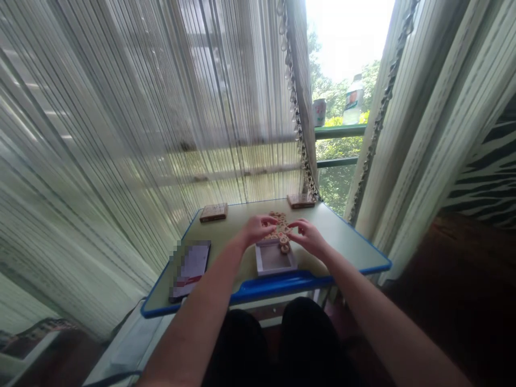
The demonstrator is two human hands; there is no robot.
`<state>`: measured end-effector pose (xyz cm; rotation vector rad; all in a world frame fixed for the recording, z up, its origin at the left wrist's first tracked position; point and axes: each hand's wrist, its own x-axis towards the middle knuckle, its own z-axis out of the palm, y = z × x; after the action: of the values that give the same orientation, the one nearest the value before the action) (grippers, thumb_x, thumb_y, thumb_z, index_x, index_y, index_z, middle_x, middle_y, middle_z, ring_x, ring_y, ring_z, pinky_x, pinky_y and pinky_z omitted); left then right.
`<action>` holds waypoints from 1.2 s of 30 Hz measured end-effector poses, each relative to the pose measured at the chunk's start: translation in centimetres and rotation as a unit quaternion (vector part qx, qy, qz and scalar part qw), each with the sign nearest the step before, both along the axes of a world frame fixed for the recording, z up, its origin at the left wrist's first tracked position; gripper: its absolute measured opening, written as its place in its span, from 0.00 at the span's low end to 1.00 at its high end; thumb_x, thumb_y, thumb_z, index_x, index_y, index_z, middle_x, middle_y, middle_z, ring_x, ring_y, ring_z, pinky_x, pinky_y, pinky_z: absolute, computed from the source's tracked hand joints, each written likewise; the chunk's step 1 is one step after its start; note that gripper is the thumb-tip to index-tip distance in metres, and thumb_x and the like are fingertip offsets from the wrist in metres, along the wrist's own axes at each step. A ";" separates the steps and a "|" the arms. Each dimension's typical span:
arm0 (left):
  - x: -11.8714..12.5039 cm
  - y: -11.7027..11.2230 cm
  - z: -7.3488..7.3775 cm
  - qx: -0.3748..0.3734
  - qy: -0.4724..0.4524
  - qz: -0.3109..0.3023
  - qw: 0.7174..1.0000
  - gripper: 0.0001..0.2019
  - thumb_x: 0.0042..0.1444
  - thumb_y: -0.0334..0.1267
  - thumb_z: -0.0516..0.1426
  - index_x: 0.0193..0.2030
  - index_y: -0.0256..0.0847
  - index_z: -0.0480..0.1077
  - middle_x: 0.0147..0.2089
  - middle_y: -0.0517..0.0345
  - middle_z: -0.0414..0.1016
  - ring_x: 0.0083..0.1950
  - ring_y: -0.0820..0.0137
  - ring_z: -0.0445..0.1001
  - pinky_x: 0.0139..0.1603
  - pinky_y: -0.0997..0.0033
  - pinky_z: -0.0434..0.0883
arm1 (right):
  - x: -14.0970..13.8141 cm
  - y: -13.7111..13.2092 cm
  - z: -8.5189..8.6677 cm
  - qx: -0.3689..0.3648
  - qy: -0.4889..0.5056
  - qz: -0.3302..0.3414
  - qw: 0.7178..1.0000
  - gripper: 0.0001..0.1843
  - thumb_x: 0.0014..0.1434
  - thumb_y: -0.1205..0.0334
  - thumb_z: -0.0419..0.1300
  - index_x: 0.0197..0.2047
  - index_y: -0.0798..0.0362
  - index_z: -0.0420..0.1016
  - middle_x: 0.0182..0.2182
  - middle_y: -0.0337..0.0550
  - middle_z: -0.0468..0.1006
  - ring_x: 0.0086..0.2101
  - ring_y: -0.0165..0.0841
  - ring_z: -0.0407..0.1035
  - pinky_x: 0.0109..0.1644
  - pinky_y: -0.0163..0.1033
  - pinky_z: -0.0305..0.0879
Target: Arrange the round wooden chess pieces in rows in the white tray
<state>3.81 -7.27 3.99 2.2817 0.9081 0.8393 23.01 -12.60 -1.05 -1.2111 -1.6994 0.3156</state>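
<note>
Center frame: few discs (pixel 285 249) appear inside the box (pixel 274 259); most lie outside. Left hand (pixel 258 228), right hand (pixel 309 236): fingers curled, grip indeterminable.

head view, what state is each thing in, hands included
Left hand, fingers bent, grip unclear
Right hand, fingers bent, grip unclear
White box, open at the top
Round pieces, loose, mostly heaped beyond the white box
Left brown slab, lying flat
Right brown slab, lying flat
Curtains, parted
Can, upright
Bottle, upright, fill level unclear
</note>
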 end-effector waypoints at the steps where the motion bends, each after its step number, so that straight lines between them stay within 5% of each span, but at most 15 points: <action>1: -0.1 -0.4 -0.2 0.018 -0.002 0.012 1.000 0.15 0.48 0.41 0.58 0.40 0.36 0.76 0.36 0.52 0.77 0.31 0.72 0.71 0.30 0.75 0.67 | 0.0 -0.6 -0.6 -0.006 0.013 0.001 1.000 0.16 0.49 0.52 0.60 0.38 0.54 0.74 0.33 0.42 0.68 0.27 0.27 0.61 0.32 0.35 0.63; 5: -0.8 -1.1 -1.4 0.013 -0.019 0.037 0.999 0.16 0.48 0.45 0.59 0.40 0.36 0.76 0.34 0.53 0.77 0.30 0.73 0.69 0.28 0.75 0.66 | -0.2 -2.1 -1.9 -0.012 0.034 0.006 0.999 0.17 0.49 0.51 0.61 0.37 0.55 0.74 0.32 0.41 0.67 0.24 0.26 0.59 0.30 0.34 0.63; 11: -1.3 -1.5 -2.6 0.053 0.005 0.027 0.998 0.14 0.45 0.46 0.61 0.34 0.38 0.77 0.33 0.54 0.77 0.34 0.71 0.71 0.33 0.74 0.67 | -0.4 -2.5 -1.6 -0.022 0.014 0.013 1.000 0.17 0.49 0.51 0.61 0.37 0.54 0.75 0.32 0.41 0.68 0.24 0.26 0.60 0.29 0.34 0.63; 22: -0.2 -2.3 -3.2 0.114 0.047 -0.014 0.992 0.15 0.45 0.45 0.62 0.39 0.41 0.77 0.39 0.53 0.78 0.43 0.66 0.73 0.48 0.68 0.66 | -0.2 -2.5 -1.7 -0.048 -0.001 0.043 0.998 0.17 0.49 0.51 0.61 0.40 0.51 0.76 0.37 0.42 0.67 0.24 0.23 0.59 0.30 0.34 0.64; 36: 0.2 -2.7 -3.4 0.101 0.047 -0.024 0.993 0.13 0.49 0.45 0.59 0.38 0.41 0.76 0.37 0.56 0.78 0.40 0.68 0.71 0.44 0.70 0.65 | -0.3 -2.5 -1.9 -0.018 -0.035 0.031 0.999 0.16 0.51 0.52 0.60 0.42 0.50 0.75 0.37 0.42 0.70 0.27 0.26 0.62 0.33 0.35 0.65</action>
<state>4.04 -9.94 0.57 2.5259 0.8374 0.8434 22.66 -15.14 -2.95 -1.2100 -1.7999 0.3462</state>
